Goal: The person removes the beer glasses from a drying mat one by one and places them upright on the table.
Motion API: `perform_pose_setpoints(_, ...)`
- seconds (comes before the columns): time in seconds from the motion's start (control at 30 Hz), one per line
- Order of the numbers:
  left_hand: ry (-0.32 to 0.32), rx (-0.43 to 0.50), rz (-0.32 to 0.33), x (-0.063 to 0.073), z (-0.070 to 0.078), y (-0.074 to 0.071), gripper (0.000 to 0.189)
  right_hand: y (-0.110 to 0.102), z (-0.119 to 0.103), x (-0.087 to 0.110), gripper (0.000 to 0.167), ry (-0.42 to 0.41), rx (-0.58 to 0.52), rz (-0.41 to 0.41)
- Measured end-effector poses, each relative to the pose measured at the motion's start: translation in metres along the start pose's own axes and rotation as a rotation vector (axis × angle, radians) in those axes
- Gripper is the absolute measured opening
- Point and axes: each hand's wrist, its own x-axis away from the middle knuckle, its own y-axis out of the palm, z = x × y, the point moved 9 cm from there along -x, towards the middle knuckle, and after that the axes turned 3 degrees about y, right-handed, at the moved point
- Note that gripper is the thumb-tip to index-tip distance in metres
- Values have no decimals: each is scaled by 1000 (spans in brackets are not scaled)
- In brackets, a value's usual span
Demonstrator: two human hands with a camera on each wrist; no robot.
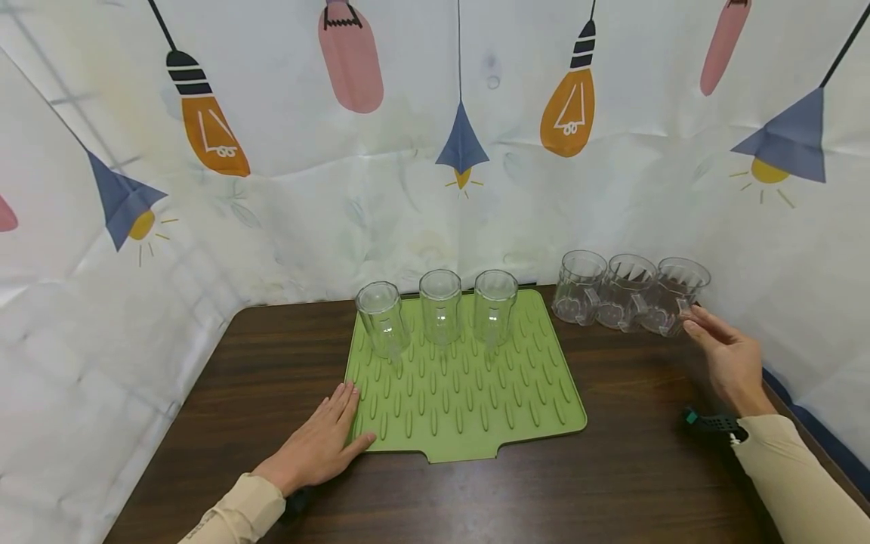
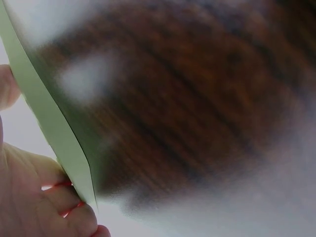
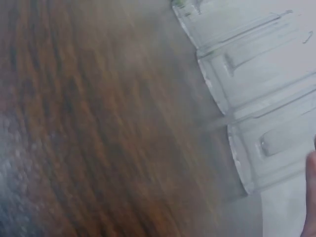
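My left hand (image 1: 319, 442) lies flat at the left edge of a green ribbed drying mat (image 1: 469, 423), fingers straight and thumb over its near corner. In the left wrist view its fingers (image 2: 54, 197) sit along the mat's edge. Three clear glass mugs stand in a row at the back of the mat; one is the left mug (image 1: 384, 325). My right hand (image 1: 734, 363) pinches the handle of the rightmost glass mug (image 1: 673, 291) in a second row of three, right of the mat. In the right wrist view only its thumb (image 3: 310, 192) shows, beside that mug.
Two more mugs, the near-mat one (image 1: 578, 283) and the middle one (image 1: 624, 287), stand close beside the rightmost. A dark wooden table (image 1: 285, 363) carries everything. Behind and at both sides hangs a white cloth (image 1: 292, 227) printed with lamps.
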Motion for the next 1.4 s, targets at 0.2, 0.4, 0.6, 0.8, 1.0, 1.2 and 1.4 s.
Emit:
perform_pose_setpoints(0.2, 2, 6, -6, 0, -1, 1, 87, -9, -15, 3, 47, -6, -241, 108)
perform_pose_setpoints(0.4, 8, 21, -15, 1, -1, 1, 86, -8, -47, 4, 42, -101, -498, 144)
perform_pose_setpoints(0.6, 10, 21, -18, 1, -3, 2, 87, 2, -74, 7, 39, -205, -638, 64)
perform_pose_setpoints(0.8, 16, 16, -5, 1, -3, 0, 86, 16, -90, 12, 36, -249, -665, 3)
perform_pose_setpoints(1.0, 18, 24, -12, 1, -2, 0, 87, 37, -102, 19, 36, -287, -630, -60)
perform_pose_setpoints(1.2, 18, 32, -21, 1, -3, 0, 87, 60, -114, 29, 38, -320, -518, -166)
perform_pose_setpoints(1.4, 21, 41, -23, 2, -3, 0, 87, 84, -120, 38, 39, -345, -473, -249)
